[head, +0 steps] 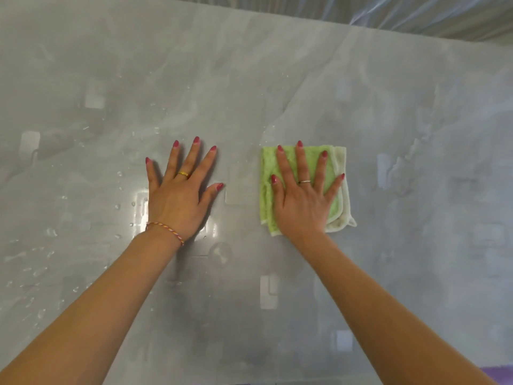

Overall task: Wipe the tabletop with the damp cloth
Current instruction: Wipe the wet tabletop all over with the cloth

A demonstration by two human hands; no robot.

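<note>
Hands flat and fingers spread: the right hand (302, 201) presses the folded green terry cloth (304, 187) right of frame centre, the left hand (180, 195) rests bare on the wet, glossy grey counter (249, 87), droplets (50, 232) at lower left.

A gold ring (183, 174), a thin silver ring (304, 181) and a braided red-and-yellow thread bracelet (166, 228) are worn. Clear water droplets (41, 269) are scattered at the left. A small purple patch (497, 373) shows in the bottom right corner.
</note>
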